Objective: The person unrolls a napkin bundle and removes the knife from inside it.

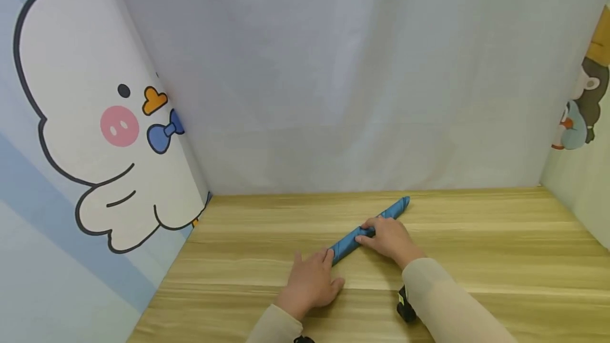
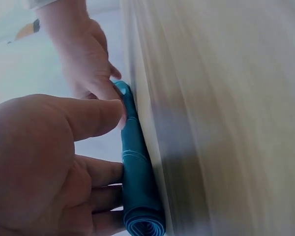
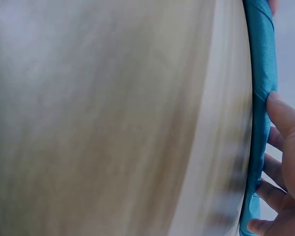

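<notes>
A blue rolled-up sheet (image 1: 347, 245) lies slantwise on the wooden tabletop, its far end up and to the right. In the left wrist view the sheet's near end (image 2: 145, 227) shows a tight spiral of layers. My left hand (image 1: 311, 282) touches the near end with fairly straight fingertips; its thumb is spread away in the head view. Around the middle of the roll, my right hand (image 1: 388, 238) pinches it between thumb and fingers. The right wrist view shows the right thumb (image 3: 280, 110) against the smooth blue surface, with several fingers lower along the roll.
The wood-grain tabletop (image 1: 229, 258) ends at a pale curtain (image 1: 362, 94) behind it. A cartoon-printed panel (image 1: 71, 120) stands on the left, and another printed panel (image 1: 576, 184) on the right. A dark wrist strap (image 1: 406, 307) shows by the right sleeve.
</notes>
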The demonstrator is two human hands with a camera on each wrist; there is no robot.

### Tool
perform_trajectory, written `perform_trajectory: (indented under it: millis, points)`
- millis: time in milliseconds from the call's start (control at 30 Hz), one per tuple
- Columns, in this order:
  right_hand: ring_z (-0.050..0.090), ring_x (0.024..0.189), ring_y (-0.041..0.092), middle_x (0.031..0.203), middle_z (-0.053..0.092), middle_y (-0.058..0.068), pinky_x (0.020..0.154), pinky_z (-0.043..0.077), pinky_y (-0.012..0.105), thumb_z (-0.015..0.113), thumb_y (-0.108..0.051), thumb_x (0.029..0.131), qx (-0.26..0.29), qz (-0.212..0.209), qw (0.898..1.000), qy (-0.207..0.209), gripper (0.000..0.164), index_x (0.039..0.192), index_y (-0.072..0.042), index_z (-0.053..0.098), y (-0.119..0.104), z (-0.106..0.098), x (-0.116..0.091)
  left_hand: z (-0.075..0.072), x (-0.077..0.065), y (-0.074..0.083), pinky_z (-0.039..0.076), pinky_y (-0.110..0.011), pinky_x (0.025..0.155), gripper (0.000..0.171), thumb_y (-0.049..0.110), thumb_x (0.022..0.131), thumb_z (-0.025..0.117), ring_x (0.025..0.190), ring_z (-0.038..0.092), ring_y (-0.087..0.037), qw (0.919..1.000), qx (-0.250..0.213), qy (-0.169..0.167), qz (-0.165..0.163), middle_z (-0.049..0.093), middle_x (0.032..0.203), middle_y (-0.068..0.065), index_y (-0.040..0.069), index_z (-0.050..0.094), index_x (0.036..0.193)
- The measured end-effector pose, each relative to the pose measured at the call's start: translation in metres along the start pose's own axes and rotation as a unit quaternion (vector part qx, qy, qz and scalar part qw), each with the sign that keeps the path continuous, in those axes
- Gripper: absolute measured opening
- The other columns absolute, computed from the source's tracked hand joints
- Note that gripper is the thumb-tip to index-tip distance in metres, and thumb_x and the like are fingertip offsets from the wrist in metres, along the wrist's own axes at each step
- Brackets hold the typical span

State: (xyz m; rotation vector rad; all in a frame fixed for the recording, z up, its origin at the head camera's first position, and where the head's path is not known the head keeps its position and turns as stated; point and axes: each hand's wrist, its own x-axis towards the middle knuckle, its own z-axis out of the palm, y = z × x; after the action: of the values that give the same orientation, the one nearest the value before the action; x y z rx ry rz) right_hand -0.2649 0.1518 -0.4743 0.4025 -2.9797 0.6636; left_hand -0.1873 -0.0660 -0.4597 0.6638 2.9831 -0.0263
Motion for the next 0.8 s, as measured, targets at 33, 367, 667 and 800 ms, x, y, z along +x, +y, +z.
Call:
perform_trajectory:
  millis: [33, 367, 667, 800]
  points:
    - [0.056, 0.116, 0.039, 0.119, 0.066, 0.012, 0.096, 0.043, 0.053, 0.07, -0.042, 0.087, 0.0, -0.003, 1.0, -0.001, 0.044, 0.118, -0.011, 0.069, 0.0, 0.0, 0.0, 0.001, -0.001, 0.0, 0.028, -0.062, 0.105, 0.07, 0.054, 0.095, 0.051, 0.132, 0.043, -0.023, 1.0, -0.002, 0.001, -0.002, 0.043, 0.147, -0.008, 0.008, 0.041, 0.147]
    - [0.06, 0.109, 0.038, 0.116, 0.067, 0.011, 0.091, 0.046, 0.053, 0.07, -0.044, 0.087, -0.007, 0.0, 1.0, -0.016, 0.044, 0.117, -0.013, 0.07, 0.004, -0.002, 0.0, 0.003, -0.001, 0.001, 0.031, -0.061, 0.103, 0.069, 0.053, 0.095, 0.051, 0.133, 0.042, -0.023, 0.9995, -0.032, -0.002, -0.007, 0.042, 0.148, -0.007, 0.009, 0.04, 0.147]
    - [0.059, 0.11, 0.039, 0.118, 0.066, 0.013, 0.091, 0.046, 0.054, 0.069, -0.043, 0.088, -0.006, -0.003, 0.999, -0.037, 0.046, 0.12, -0.012, 0.068, 0.002, -0.007, 0.007, -0.006, 0.003, -0.002, 0.03, -0.059, 0.105, 0.07, 0.053, 0.095, 0.051, 0.133, 0.043, -0.023, 0.999, -0.04, -0.016, -0.013, 0.042, 0.148, -0.007, 0.009, 0.039, 0.148]
    - [0.059, 0.109, 0.039, 0.116, 0.067, 0.013, 0.091, 0.046, 0.054, 0.07, -0.041, 0.087, -0.008, -0.011, 0.999, -0.04, 0.044, 0.119, -0.01, 0.069, 0.001, -0.009, 0.009, -0.007, 0.002, -0.003, 0.03, -0.06, 0.105, 0.071, 0.054, 0.095, 0.051, 0.133, 0.043, -0.022, 0.9985, -0.048, -0.022, -0.013, 0.042, 0.148, -0.008, 0.009, 0.038, 0.148]
